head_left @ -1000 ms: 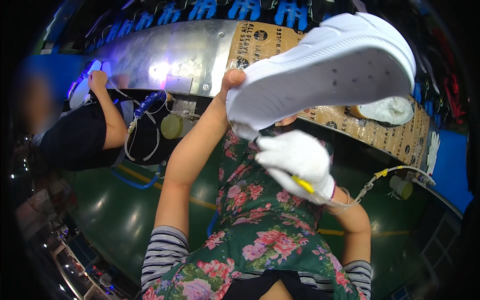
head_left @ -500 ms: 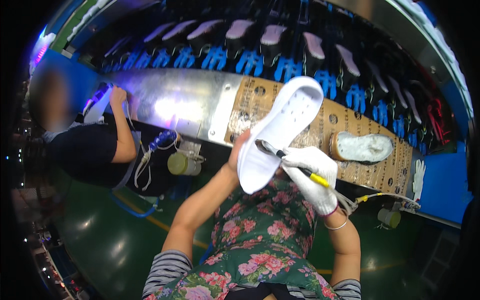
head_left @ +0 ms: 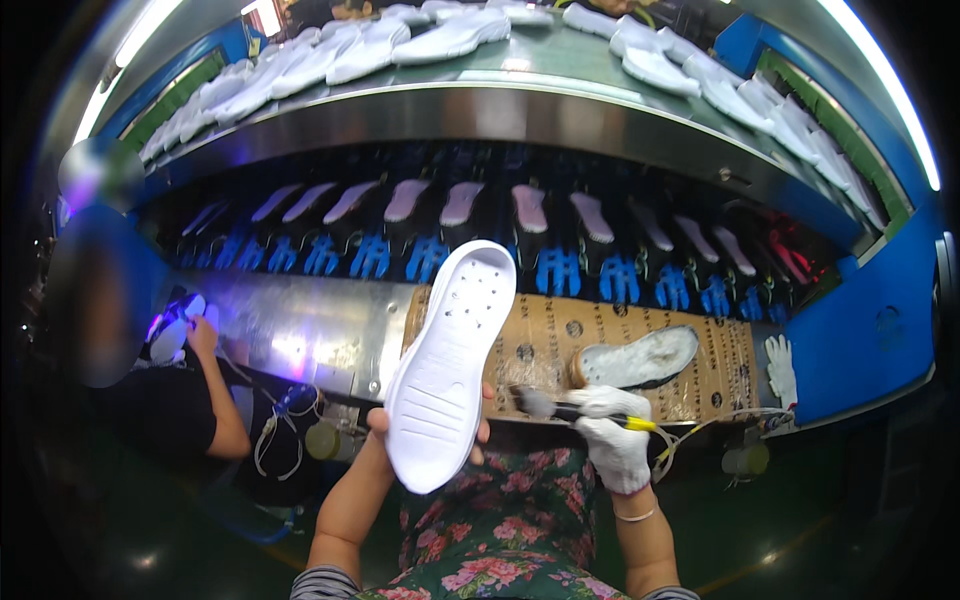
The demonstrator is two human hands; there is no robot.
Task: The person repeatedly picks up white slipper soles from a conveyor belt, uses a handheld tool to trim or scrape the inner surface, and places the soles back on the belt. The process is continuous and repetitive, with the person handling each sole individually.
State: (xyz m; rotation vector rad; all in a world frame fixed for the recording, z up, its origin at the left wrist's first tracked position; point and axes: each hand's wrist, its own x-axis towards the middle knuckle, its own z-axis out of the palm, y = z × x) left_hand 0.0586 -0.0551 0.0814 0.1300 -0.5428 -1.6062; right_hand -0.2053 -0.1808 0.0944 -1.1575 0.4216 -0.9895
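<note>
My left hand (head_left: 376, 440) grips a white shoe sole (head_left: 450, 370) from below, thumb at its left edge and fingertips showing at its right. The sole is tilted up, its hollow inner face toward me, with small holes near the far end and grooves near the other. In my right hand (head_left: 614, 445), which wears a white knitted glove, is a brush (head_left: 540, 403) with a black and yellow handle and a hose attached. Its bristles are to the right of the sole, apart from it. Beyond that hand, a stained pale sole with a tan edge (head_left: 640, 358) lies on the cardboard.
Taped cardboard (head_left: 540, 330) covers part of the metal bench (head_left: 300, 325). Behind it runs a row of blue holders (head_left: 557, 272) and pinkish sole-shaped pieces. White soles (head_left: 450, 38) line a belt above. A spare glove (head_left: 781, 370) lies right; a co-worker's arm (head_left: 225, 400) is at left.
The brush has left the sole and moved to its right. My left hand has turned the sole more upright, with its inner face toward me. The view has tilted up, showing the belt above.
</note>
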